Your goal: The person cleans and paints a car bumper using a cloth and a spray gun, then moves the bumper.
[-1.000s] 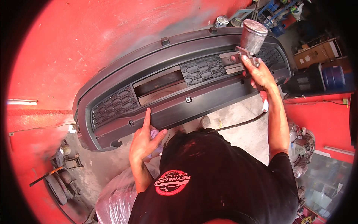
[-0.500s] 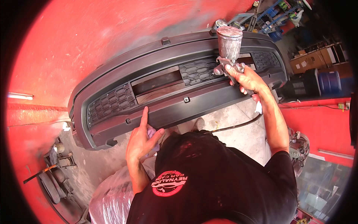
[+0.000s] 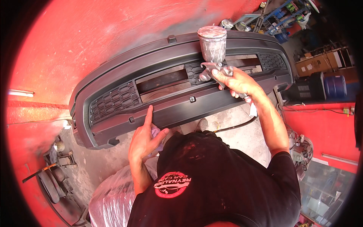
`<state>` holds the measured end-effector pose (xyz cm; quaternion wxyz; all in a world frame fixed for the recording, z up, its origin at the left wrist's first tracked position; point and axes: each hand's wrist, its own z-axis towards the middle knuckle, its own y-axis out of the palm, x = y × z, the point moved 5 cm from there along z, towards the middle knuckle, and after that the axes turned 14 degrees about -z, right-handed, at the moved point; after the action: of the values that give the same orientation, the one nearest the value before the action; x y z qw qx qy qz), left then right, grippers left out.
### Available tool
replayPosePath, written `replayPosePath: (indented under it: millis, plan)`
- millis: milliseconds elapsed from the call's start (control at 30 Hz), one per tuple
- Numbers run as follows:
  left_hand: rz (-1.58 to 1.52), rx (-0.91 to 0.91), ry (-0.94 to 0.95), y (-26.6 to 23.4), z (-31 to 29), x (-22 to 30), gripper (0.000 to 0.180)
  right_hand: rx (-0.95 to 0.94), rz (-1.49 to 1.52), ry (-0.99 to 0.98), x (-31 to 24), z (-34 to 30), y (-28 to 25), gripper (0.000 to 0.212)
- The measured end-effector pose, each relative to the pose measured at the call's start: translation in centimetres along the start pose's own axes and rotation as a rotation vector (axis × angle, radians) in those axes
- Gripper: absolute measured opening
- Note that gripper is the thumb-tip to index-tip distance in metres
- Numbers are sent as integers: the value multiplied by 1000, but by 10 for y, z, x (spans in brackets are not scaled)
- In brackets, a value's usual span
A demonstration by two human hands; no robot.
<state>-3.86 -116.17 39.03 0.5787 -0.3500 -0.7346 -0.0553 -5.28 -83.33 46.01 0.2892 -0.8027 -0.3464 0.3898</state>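
Note:
A dark grey car bumper (image 3: pixel 215 100) with honeycomb mesh and rectangular openings stretches across in front of me. My right hand (image 3: pixel 239 81) is closed round the handle of a spray gun (image 3: pixel 213 47), whose paint-smeared metal cup sits on top. The gun is held over the bumper's middle, its nozzle pointing left. From its handle a dark air hose (image 3: pixel 242 125) runs down and left behind my body. My left hand (image 3: pixel 143 140) points its index finger at the bumper's lower edge; whether the tip touches, I cannot tell. A crumpled purple cloth (image 3: pixel 155 132) is tucked in that hand.
A red wall (image 3: pixel 87 41) rises behind the bumper. Something wrapped in clear plastic (image 3: pixel 113 196) stands at lower left. To the right are a blue drum (image 3: pixel 335 87), a cardboard box (image 3: pixel 312 67) and a machine (image 3: pixel 301 151). Cans (image 3: pixel 227 24) stand beyond the bumper.
My right hand has carried the spray gun to the left along the bumper, and the hose end followed. My left hand has barely moved, still holding the cloth.

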Motion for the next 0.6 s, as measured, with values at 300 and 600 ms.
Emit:
replayPosePath:
  millis: [300, 600]
  plan:
    - [-15, -7, -6, 0, 0, -1, 96, -60, -11, -52, -8, 6, 7, 64]
    - [-17, -13, -15, -2, 1, -2, 97, -29, 33, -35, 17, 8, -1, 62]
